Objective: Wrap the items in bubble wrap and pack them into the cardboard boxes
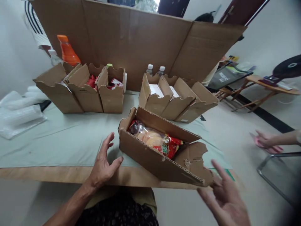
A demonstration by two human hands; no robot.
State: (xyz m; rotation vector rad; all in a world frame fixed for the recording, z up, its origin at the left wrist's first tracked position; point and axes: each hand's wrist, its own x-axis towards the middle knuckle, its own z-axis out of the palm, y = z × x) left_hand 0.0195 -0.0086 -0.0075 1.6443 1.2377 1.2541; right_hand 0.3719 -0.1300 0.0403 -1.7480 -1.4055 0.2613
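A long open-topped cardboard box (pixel 152 161) lies at a slant near the table's front edge, its right end with a wavy cut lip jutting towards me. Inside it rests a clear and red snack bag (pixel 151 138) with pale round pieces showing. My left hand (pixel 103 166) hovers to the left of the box, thumb and fingers apart, holding nothing. Close by the box's right end is my right hand (pixel 223 197), slightly blurred, thumb and forefinger spread. Whether its curled fingers touch the cardboard, I cannot tell.
Behind stand two groups of cardboard bins (pixel 111 100), (pixel 157 103), holding red packets and white boxes. An orange bottle (pixel 68 51) and white-capped bottles rise before a tall cardboard screen (pixel 141 40). Bubble wrap (pixel 21 110) lies left. At right are another person's feet (pixel 265 141) and a metal chair leg (pixel 270 175).
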